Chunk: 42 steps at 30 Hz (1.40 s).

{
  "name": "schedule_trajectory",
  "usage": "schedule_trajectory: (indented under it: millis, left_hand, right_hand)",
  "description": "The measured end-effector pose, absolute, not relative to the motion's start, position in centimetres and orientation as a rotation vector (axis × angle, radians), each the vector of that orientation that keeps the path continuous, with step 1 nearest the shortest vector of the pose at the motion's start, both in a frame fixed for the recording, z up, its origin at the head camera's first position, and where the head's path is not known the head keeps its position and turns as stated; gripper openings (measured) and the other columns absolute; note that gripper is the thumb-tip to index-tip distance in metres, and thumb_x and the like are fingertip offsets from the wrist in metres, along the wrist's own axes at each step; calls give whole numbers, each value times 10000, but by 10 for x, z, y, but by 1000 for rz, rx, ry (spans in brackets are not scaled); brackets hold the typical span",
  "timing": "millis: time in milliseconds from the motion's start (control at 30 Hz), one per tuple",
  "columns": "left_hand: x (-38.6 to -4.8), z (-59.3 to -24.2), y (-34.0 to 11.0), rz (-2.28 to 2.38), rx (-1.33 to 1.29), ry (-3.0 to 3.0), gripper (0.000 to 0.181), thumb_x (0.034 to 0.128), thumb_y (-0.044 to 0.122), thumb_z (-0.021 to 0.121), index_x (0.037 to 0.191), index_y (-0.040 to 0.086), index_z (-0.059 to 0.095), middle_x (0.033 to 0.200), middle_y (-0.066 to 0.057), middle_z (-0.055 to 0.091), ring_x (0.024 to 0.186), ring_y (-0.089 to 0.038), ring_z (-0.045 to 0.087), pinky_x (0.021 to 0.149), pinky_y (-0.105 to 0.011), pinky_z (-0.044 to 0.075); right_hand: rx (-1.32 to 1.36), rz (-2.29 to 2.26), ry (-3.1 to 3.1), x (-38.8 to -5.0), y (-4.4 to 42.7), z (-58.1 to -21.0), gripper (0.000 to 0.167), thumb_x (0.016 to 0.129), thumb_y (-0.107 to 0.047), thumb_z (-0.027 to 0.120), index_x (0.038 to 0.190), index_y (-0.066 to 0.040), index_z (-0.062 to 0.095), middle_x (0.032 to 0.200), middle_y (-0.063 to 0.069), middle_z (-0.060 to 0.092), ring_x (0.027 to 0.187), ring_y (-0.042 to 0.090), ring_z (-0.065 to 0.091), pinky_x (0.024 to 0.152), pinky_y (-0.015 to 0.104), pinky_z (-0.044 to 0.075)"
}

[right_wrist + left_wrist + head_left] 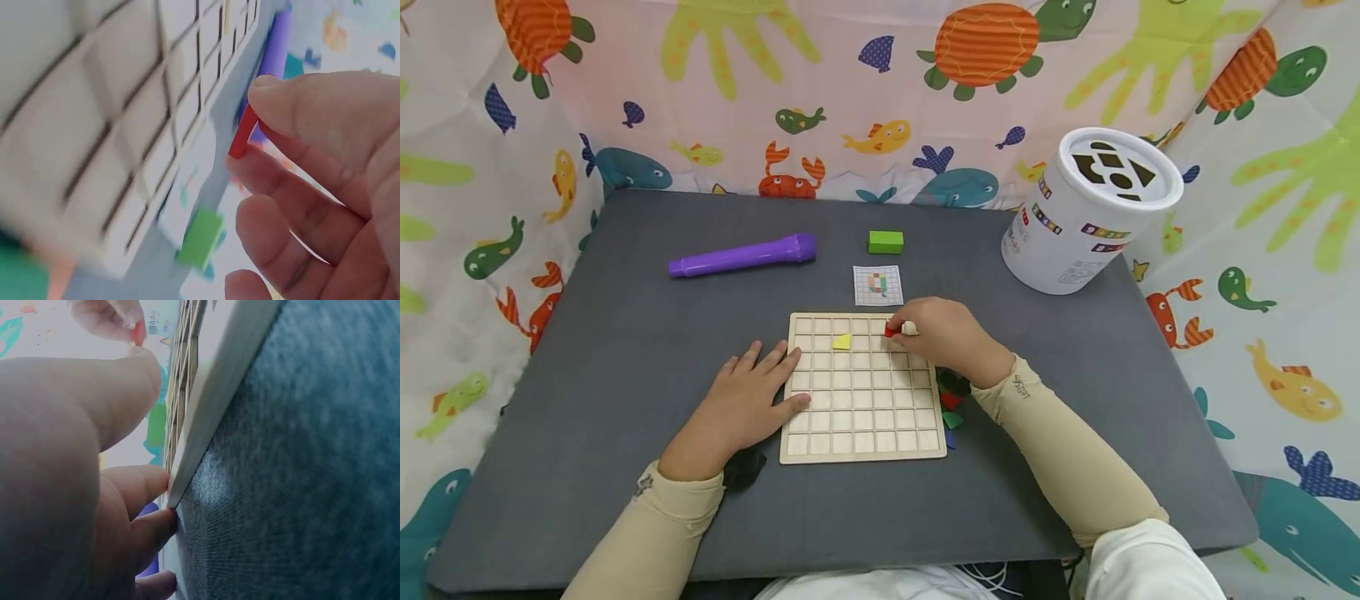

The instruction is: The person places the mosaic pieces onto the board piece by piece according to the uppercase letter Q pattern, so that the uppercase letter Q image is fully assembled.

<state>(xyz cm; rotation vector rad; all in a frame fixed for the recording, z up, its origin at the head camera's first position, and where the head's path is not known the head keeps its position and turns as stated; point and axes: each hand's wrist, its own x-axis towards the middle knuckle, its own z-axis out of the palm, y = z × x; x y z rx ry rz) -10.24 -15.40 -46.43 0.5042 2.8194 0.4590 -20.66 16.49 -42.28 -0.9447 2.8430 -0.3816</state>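
A wooden grid board [862, 421] lies on the grey table, with one yellow tile [842, 342] in a cell of its upper part. Over the board's upper right, my right hand [951, 337] pinches a small red tile [244, 132] between thumb and fingers. In the right wrist view the tile is tilted and apart from the cells. My left hand [741, 408] lies spread along the board's left edge, and its fingertips touch the wooden rim in the left wrist view. Beside the board's right edge, partly hidden by the right arm, are red [951, 401], green [952, 419] and blue pieces.
Behind the board lies a small pattern card [877, 286], with a green block [885, 242] beyond it. A purple tube [742, 255] rests at the back left. At the back right stands a white bucket [1075, 225] with shaped holes in its lid. A printed curtain [850, 92] surrounds the table.
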Motion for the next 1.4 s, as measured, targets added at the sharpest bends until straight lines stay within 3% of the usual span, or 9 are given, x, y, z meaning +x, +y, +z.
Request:
schedule_trajectory:
  millis: [200, 500, 833, 1000, 1167, 1400]
  left_hand:
    - [-104, -463, -146, 444, 504, 2810, 796, 1080, 596, 534, 1707, 165, 300, 1751, -115, 243, 1597, -475, 142, 1234, -701, 140]
    - [-107, -455, -141, 403, 514, 2836, 805, 1073, 600, 544, 1709, 173, 297, 1755, -105, 232, 1603, -462, 131, 1240, -690, 137]
    - [-104, -450, -144, 420, 525, 2848, 771, 1082, 562, 553, 1695, 146, 340, 1736, -138, 280, 1587, -486, 175, 1227, -705, 167]
    - [-102, -453, -146, 429, 512, 2842, 767, 1084, 557, 552, 1692, 139, 343, 1735, -139, 283, 1584, -489, 184, 1225, -708, 170]
    - [-102, -458, -149, 440, 501, 2834, 764, 1087, 549, 554, 1693, 135, 341, 1736, -142, 279, 1584, -491, 181, 1224, -711, 169]
    - [-103, -465, -154, 431, 483, 2814, 761, 1092, 548, 546, 1696, 137, 332, 1738, -147, 273, 1584, -496, 173, 1225, -709, 166]
  right_hand:
    - [-1080, -280, 2822, -204, 138, -427, 109, 966, -234, 832, 1063, -190, 856, 1088, -56, 790, 942, 142, 725, 730, 341, 591]
    - [-1163, -266, 2863, -204, 137, -428, 91, 951, -182, 815, 1019, -205, 870, 1079, -73, 789, 982, 127, 735, 769, 356, 611]
    - [-1326, -366, 2852, -203, 132, -429, 68, 947, -167, 841, 1003, -145, 873, 1044, 0, 767, 932, 179, 732, 785, 369, 615]
    - [-1240, -412, 2862, -198, 134, -430, 117, 1007, -221, 769, 980, -160, 865, 1027, -27, 760, 937, 145, 714, 777, 347, 606]
    - [-1111, -520, 2896, -189, 153, -429, 154, 1027, -246, 739, 1057, -156, 859, 1085, -20, 756, 990, 167, 711, 801, 382, 604]
    - [-837, -648, 2944, -182, 200, -427, 187, 1043, -219, 716, 1155, -131, 836, 1092, -11, 751, 831, 162, 646, 703, 391, 562]
